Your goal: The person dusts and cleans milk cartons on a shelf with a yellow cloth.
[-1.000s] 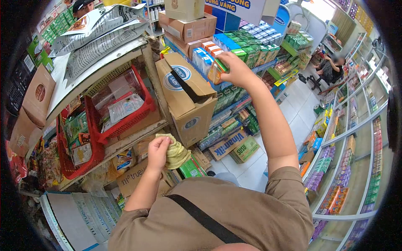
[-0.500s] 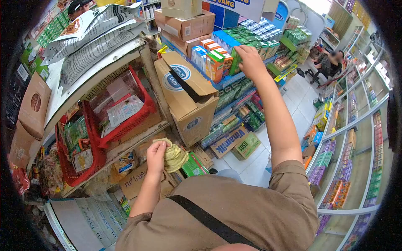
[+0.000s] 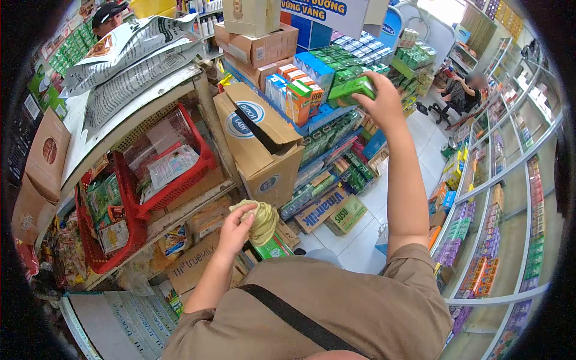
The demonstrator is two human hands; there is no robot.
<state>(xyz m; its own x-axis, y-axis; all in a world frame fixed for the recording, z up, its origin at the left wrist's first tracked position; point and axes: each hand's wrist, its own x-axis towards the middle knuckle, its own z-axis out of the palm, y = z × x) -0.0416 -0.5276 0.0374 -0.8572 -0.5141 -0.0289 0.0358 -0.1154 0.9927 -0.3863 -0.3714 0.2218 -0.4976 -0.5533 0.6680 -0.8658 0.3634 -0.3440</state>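
Observation:
My right hand (image 3: 382, 105) is raised at the shelf and grips a green carton pack (image 3: 351, 90), lifted clear of the row of green cartons (image 3: 348, 73). Orange cartons (image 3: 302, 96) and blue-white cartons (image 3: 273, 87) stand upright to its left on the blue shelf edge (image 3: 324, 117). My left hand (image 3: 237, 227) is low near my chest and holds a crumpled yellow-green cloth (image 3: 261, 221).
An open Dutch Lady cardboard box (image 3: 258, 141) sits beside the shelf. Red baskets (image 3: 174, 162) with packets fill the left rack under grey sacks (image 3: 129, 57). Long shelving (image 3: 510, 198) lines the right aisle. A person in a cap (image 3: 108, 15) stands far left; another person (image 3: 465, 93) sits beyond.
My right hand set the orange carton on the shelf, moved right to the green cartons and pulled one pack out. My left hand with the cloth shifted slightly right.

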